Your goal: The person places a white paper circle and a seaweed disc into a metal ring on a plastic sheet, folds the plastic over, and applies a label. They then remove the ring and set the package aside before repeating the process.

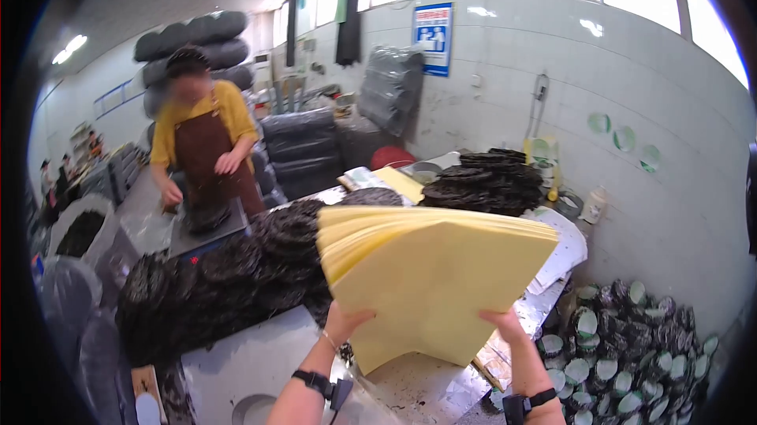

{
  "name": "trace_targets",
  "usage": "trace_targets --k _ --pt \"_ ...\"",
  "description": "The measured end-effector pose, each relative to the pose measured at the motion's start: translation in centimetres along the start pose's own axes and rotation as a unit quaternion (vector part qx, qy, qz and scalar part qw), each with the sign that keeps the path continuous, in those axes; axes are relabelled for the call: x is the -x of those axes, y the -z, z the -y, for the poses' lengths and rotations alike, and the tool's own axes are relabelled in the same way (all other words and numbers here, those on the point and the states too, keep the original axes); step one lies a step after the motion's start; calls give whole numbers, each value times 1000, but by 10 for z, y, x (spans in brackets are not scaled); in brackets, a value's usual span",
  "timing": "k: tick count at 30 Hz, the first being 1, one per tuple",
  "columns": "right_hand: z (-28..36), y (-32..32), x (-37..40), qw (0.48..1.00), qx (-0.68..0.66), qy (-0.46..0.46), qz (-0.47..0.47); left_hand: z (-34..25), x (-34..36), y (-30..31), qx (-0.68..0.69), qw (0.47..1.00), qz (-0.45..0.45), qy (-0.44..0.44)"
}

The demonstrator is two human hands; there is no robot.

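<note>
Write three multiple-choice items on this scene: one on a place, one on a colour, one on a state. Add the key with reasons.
1. Where is the blue poster?
A. on the wall
B. on the floor
C. on the ceiling

2. What colour is the stack of sheets?
A. green
B. yellow
C. red

3. How is the stack held?
A. lying flat, untouched
B. by one hand only
C. raised by the left hand and the right hand

Key: 1 A, it hangs on the tiled wall below the windows; 2 B, every sheet is pale yellow; 3 C, each hand clasps the stack's lower edge.
</note>
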State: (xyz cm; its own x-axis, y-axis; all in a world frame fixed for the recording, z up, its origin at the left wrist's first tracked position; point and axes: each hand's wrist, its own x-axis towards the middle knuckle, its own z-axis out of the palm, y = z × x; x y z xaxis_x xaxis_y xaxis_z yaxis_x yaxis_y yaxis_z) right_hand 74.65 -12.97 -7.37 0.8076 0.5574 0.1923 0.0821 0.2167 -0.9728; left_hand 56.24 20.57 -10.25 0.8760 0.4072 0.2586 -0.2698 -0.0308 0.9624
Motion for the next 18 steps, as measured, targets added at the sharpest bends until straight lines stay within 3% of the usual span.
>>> trace_targets --k 2,4,6,8,10,12,13,14,15,17,18 --pt "-12 -5 2 1000 -1 6 6 22 10 -8 32 997 -66 -6" --pt "-13 -4 5 1000 0 8 16 35 12 -3 4 999 -43 2" --pt "-7 2 8 986 119 79 91 38 9 4 -23 999 -27 8" --pt "-6 4 21 974 172 122 77 39 8 12 -176 981 -15 -78" --pt "3 4 35 957 226 168 72 15 9 4 -145 986 -16 -80" --pt "27 1 66 919 291 264 39 -45 10 -17 -155 980 -8 -122" --pt "36 -7 91 977 145 157 -5 -59 2 -21 -153 981 5 -121" --pt "35 -8 110 977 147 150 -20 -71 -5 -21 -160 981 85 -63" --pt "33 -9 131 994 31 83 -70 -84 -11 -27 -166 972 165 -4" --pt "34 -16 169 977 -148 -3 -153 -98 -24 -52 -231 941 232 80" --pt "26 -15 185 976 -145 -7 -163 -91 -27 -62 -267 921 259 120"
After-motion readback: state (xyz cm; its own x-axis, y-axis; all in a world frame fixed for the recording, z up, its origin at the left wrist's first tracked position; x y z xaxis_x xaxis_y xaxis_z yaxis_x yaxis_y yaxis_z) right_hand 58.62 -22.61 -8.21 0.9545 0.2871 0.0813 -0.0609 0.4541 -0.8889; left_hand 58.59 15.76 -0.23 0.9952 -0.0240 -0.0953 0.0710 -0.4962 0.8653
